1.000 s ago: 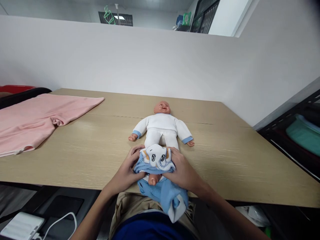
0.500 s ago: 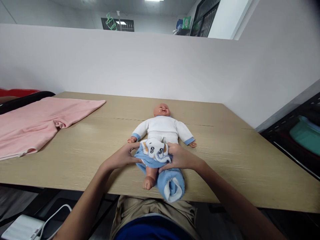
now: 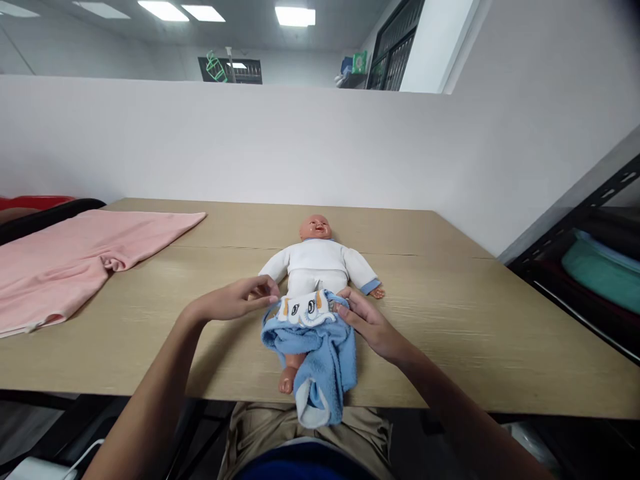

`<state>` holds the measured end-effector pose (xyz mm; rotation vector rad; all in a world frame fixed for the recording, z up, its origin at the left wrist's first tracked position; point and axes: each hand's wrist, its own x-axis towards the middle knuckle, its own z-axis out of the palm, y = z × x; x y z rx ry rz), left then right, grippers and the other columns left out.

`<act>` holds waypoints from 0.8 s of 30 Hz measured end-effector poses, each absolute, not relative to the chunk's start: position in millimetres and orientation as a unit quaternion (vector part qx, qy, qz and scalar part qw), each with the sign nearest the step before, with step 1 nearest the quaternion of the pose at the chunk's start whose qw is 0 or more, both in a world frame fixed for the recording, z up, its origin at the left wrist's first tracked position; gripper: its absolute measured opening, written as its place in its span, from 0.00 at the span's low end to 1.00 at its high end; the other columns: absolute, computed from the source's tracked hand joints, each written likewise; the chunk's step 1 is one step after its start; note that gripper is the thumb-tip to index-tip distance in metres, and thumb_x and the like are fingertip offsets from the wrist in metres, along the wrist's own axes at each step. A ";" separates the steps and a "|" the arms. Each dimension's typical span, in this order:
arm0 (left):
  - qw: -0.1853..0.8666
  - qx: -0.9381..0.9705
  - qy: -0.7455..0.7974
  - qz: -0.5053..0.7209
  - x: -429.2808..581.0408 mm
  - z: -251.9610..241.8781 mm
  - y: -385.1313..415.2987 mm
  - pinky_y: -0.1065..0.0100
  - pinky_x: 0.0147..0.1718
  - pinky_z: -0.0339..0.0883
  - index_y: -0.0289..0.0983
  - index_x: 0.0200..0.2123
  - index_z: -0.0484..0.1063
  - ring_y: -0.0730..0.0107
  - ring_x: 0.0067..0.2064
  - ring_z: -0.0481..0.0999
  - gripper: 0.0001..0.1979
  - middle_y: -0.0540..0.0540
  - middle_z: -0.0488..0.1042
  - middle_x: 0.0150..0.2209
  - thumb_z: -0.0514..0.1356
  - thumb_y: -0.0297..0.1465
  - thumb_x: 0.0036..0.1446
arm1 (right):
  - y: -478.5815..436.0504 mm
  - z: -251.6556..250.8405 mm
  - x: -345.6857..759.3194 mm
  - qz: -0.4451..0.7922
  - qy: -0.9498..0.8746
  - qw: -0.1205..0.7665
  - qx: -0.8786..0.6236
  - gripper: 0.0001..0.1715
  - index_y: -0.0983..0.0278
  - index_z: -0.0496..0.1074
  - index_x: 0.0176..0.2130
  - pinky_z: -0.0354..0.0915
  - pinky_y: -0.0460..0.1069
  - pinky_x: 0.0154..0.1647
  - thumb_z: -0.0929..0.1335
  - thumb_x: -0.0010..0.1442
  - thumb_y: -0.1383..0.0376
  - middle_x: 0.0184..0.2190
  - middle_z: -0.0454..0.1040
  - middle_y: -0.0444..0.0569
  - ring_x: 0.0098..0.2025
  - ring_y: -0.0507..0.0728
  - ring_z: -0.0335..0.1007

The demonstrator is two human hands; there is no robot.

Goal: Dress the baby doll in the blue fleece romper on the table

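A baby doll [image 3: 316,257] in a white top with blue cuffs lies face up on the table, head away from me. Blue fleece baby pants [image 3: 325,347] with a white elephant face on them are around its legs. One bare foot pokes out of a leg opening, while the other pant leg hangs past the table edge, its foot hidden. My left hand [image 3: 240,299] is curled, thumb and fingertips closed at the left end of the waistband. At the right end, my right hand [image 3: 370,323] pinches the waistband between thumb and fingers.
Pink cloth [image 3: 100,250] lies spread on the left of the wooden table [image 3: 425,320]. A dark rack [image 3: 590,233] with folded green fabric [image 3: 600,267] stands at the right. A white wall [image 3: 280,147] rises behind the table.
Both hands have shifted their hold to the two ends of the waistband, stretching it. The rolled pant leg has flopped open and hangs lower over the table edge. My view has tilted up.
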<state>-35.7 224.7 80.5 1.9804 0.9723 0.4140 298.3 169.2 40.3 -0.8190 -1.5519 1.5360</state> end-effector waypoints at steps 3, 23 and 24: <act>0.384 0.816 0.393 0.179 -10.4 106.3 231.0 0.60 0.52 0.72 0.43 0.60 0.73 0.56 0.54 0.76 0.28 0.42 0.76 0.58 0.67 0.52 0.65 | 168.8 44.8 291.8 0.605 -0.604 0.402 -0.328 0.22 0.58 0.70 0.50 0.62 0.47 0.45 0.71 0.73 0.44 0.39 0.67 0.42 0.39 0.53 0.62; 0.629 0.773 0.080 -0.001 70.2 72.9 267.1 0.67 0.44 0.74 0.38 0.42 0.80 0.63 0.40 0.76 0.21 0.48 0.80 0.39 0.73 0.49 0.60 | 149.1 64.6 342.2 0.642 -0.639 0.249 -0.343 0.43 0.60 0.71 0.67 0.74 0.54 0.58 0.75 0.64 0.40 0.56 0.79 0.53 0.56 0.62 0.76; 0.624 0.776 0.086 0.024 69.9 68.9 268.4 0.66 0.46 0.74 0.37 0.43 0.80 0.62 0.42 0.76 0.23 0.47 0.80 0.40 0.71 0.52 0.61 | 148.9 65.8 342.2 0.654 -0.638 0.223 -0.340 0.46 0.60 0.70 0.67 0.74 0.55 0.58 0.78 0.61 0.42 0.57 0.79 0.53 0.57 0.63 0.76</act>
